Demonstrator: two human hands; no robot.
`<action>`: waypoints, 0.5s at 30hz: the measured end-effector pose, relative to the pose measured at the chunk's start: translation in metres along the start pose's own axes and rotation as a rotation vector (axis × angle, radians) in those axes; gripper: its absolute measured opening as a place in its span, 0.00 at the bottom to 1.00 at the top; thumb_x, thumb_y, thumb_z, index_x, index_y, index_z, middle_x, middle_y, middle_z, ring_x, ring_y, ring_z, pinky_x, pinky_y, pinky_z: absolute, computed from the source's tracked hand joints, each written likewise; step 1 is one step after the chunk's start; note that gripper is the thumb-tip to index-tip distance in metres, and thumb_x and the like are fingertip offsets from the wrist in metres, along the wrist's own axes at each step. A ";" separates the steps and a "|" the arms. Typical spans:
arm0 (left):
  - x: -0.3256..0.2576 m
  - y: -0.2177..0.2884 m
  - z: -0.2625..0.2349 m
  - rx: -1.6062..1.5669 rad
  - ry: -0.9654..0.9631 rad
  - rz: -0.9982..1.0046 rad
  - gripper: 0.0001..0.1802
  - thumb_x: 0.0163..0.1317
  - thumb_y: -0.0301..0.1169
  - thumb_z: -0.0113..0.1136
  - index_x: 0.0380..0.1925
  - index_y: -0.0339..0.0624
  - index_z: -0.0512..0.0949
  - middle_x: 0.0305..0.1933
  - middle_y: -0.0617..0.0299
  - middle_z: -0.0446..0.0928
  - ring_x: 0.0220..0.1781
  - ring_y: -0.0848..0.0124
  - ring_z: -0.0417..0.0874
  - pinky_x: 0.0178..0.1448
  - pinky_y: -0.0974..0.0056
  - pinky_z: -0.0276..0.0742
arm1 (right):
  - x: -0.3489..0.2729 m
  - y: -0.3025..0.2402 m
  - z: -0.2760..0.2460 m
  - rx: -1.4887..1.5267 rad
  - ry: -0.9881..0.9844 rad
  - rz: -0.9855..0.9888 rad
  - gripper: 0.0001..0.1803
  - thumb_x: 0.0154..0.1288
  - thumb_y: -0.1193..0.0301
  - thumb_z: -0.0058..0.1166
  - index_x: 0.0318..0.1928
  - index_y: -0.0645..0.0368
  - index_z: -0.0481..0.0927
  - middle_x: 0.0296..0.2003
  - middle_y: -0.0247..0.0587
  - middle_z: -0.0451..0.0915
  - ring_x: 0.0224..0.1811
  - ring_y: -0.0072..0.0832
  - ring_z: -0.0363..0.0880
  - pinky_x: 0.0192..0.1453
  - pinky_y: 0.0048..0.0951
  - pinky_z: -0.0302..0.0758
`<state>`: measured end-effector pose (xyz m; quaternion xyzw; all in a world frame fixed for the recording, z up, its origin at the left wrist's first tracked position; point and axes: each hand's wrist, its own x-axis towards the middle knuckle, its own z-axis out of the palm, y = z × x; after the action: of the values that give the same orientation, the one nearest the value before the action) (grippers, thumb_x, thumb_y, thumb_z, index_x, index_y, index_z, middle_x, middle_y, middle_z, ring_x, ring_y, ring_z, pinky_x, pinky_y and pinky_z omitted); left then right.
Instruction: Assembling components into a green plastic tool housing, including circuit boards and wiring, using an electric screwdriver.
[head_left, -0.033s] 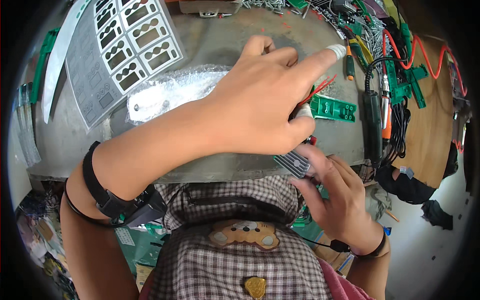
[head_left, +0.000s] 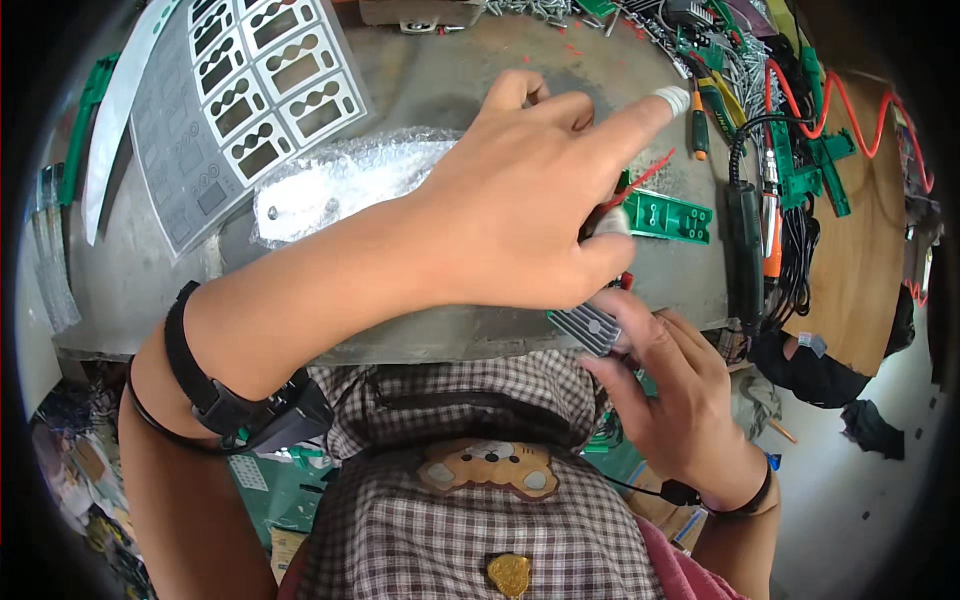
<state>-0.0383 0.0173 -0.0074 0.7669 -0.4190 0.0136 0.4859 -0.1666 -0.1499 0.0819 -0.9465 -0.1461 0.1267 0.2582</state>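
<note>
My left hand [head_left: 530, 210] reaches across the bench from the left, white tape on its index fingertip and thumb. The index finger is stretched out and the others are bent. Thin red wires [head_left: 645, 178] come out at the taped thumb, which seems to pinch them; the exact grip is hidden under the hand. Just below, at the bench edge, my right hand [head_left: 670, 385] is closed on a grey finned heat sink [head_left: 586, 330] with a green edge. A small red part [head_left: 627, 281] shows between the hands. Behind the left thumb lies a green plastic housing [head_left: 672, 218].
Bubble wrap [head_left: 350, 185] and a sheet of cut-out labels [head_left: 260, 110] lie to the left. At right are a screwdriver [head_left: 698, 125], a black tool handle [head_left: 744, 250], a coiled red cord [head_left: 842, 105] and green plastic pieces [head_left: 800, 185]. Loose screws [head_left: 530, 10] lie at the back.
The red wires by my left thumb have shifted slightly and look closer together. Both hands and the heat sink stay almost where they were.
</note>
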 end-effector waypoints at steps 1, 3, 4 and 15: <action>0.000 0.001 0.001 -0.006 0.003 -0.001 0.39 0.53 0.36 0.62 0.65 0.30 0.67 0.32 0.53 0.83 0.46 0.54 0.80 0.60 0.50 0.62 | -0.001 0.001 -0.001 -0.012 -0.017 -0.002 0.32 0.58 0.79 0.68 0.64 0.69 0.73 0.32 0.44 0.78 0.29 0.38 0.75 0.36 0.36 0.76; 0.001 0.002 0.001 0.007 0.043 -0.041 0.37 0.58 0.40 0.62 0.64 0.28 0.68 0.39 0.48 0.83 0.50 0.51 0.79 0.59 0.48 0.66 | 0.001 0.002 -0.005 -0.023 -0.037 -0.005 0.33 0.59 0.79 0.67 0.64 0.69 0.72 0.32 0.45 0.78 0.29 0.38 0.75 0.37 0.37 0.76; 0.001 -0.001 0.004 0.007 0.043 -0.043 0.37 0.58 0.40 0.62 0.64 0.28 0.68 0.39 0.48 0.83 0.50 0.51 0.79 0.59 0.48 0.66 | 0.004 0.001 -0.008 -0.051 -0.090 -0.020 0.33 0.59 0.78 0.67 0.65 0.69 0.71 0.33 0.45 0.79 0.31 0.39 0.76 0.38 0.38 0.76; -0.001 -0.007 0.010 -0.016 0.078 0.028 0.28 0.72 0.37 0.53 0.68 0.36 0.66 0.45 0.52 0.78 0.45 0.52 0.78 0.50 0.54 0.74 | 0.009 -0.001 -0.016 -0.078 -0.216 0.018 0.31 0.63 0.78 0.61 0.66 0.67 0.69 0.34 0.48 0.79 0.37 0.44 0.78 0.44 0.40 0.77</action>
<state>-0.0386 0.0121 -0.0178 0.7561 -0.4107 0.0469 0.5074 -0.1531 -0.1533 0.0940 -0.9380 -0.1694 0.2244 0.2029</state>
